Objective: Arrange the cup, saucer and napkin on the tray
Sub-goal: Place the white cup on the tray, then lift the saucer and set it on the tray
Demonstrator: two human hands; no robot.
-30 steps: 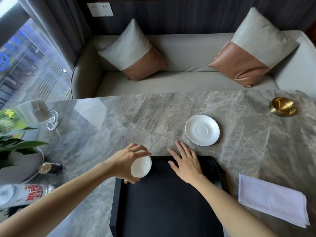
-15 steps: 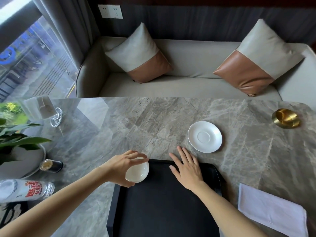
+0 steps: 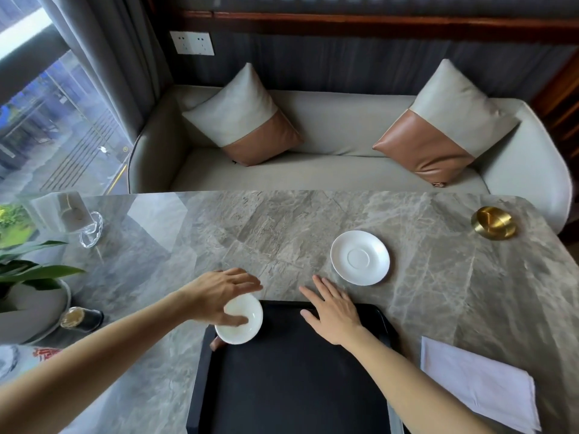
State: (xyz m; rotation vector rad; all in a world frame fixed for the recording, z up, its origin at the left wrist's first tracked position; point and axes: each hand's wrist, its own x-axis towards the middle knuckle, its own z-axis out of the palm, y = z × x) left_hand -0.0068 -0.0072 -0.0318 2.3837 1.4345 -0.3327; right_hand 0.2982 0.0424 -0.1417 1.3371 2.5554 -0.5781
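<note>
A: Starting at nine o'clock, what is sitting along the left edge of the marble table [image 3: 282, 233]?

B: A clear glass holder [image 3: 78, 220] is standing at about ten o'clock, a potted plant [image 3: 28, 277] is leaning in below it, and a small dark bottle with a gold cap [image 3: 82, 319] is lying just beside the pot.

A: And the left hand [image 3: 219, 296]?

B: It is gripping the white cup [image 3: 239, 321] from above, thumb curling over the near rim and fingers wrapping the far side. The cup is sitting over the tray's eleven o'clock corner; I cannot tell whether it is touching the tray.

A: The tray itself?

B: The black tray [image 3: 291, 386] is lying at six o'clock, right in front of the person.

A: What is the right hand [image 3: 332, 308] doing?

B: It is lying flat with fingers spread wide, holding nothing, palm pressing on the tray's far edge and fingertips reaching onto the marble.

A: Further right?

B: The white saucer [image 3: 360, 257] is resting on the marble at one o'clock from the tray, just beyond those fingertips and apart from them. A brass dish [image 3: 494, 222] is sitting at two o'clock near the table's corner. The folded white napkin [image 3: 476, 383] is lying on the marble at four o'clock, just beside the tray.
</note>
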